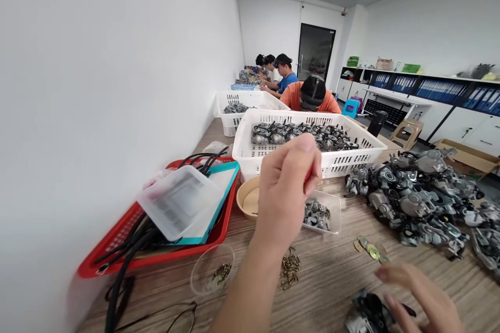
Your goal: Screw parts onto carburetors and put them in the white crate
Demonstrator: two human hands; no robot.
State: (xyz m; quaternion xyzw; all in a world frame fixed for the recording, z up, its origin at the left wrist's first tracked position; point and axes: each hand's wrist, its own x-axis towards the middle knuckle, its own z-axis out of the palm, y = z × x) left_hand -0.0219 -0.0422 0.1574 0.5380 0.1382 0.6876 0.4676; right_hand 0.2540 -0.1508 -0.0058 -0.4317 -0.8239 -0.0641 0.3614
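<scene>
The left hand (pixel 287 187) is raised above the wood-grain surface (pixel 332 276), fingers curled together in a pinch; something red shows between the fingertips, too hidden to name. Below it sit a small clear rectangular tray of grey metal parts (pixel 318 213) and a tan round bowl (pixel 248 199), with a loose heap of small brass screws (pixel 289 268) nearer the body. The right hand (pixel 424 299) lies low at the near edge, fingers loosely spread, touching a dark metal carburettor body (pixel 367 315). Just beyond it lie a few flat brass washers (pixel 370 250).

A pile of grey carburettors (pixel 422 197) crowds the right side; a white slotted plastic basket (pixel 308 164) blocks the far side. A red plastic tray with black hoses (pixel 128 234) hugs the left wall. Bare surface remains between screws and washers.
</scene>
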